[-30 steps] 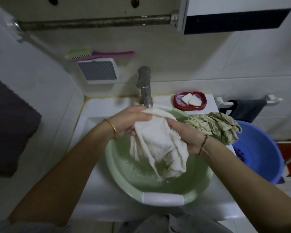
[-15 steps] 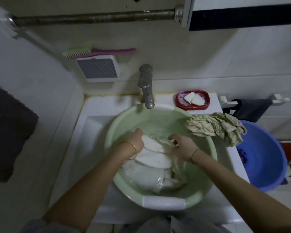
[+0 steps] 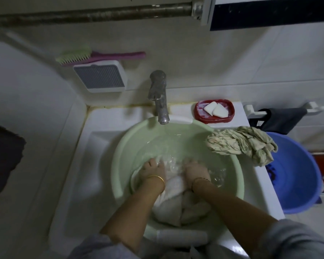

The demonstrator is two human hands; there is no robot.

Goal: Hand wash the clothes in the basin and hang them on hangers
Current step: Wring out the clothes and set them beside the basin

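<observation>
A pale green basin [image 3: 120, 150] holding water sits in the white sink under the tap [image 3: 158, 98]. A white cloth [image 3: 173, 204] lies bunched in the water at the basin's near side. My left hand [image 3: 153, 170] and my right hand [image 3: 195, 171] are both down in the water side by side, gripping the far part of the white cloth; their fingertips are under the rippled surface. A wrung beige garment [image 3: 239, 142] lies draped over the basin's right rim.
A red soap dish [image 3: 214, 110] with two white soap pieces stands right of the tap. A blue tub [image 3: 295, 171] sits on the floor at the right. A green-and-pink brush [image 3: 94, 56] lies on a wall vent. A dark towel [image 3: 281, 119] hangs on a rail.
Both hands lowered the white cloth from above the basin into the water and pushed it down; the cloth is now bunched and submerged at the near side.
</observation>
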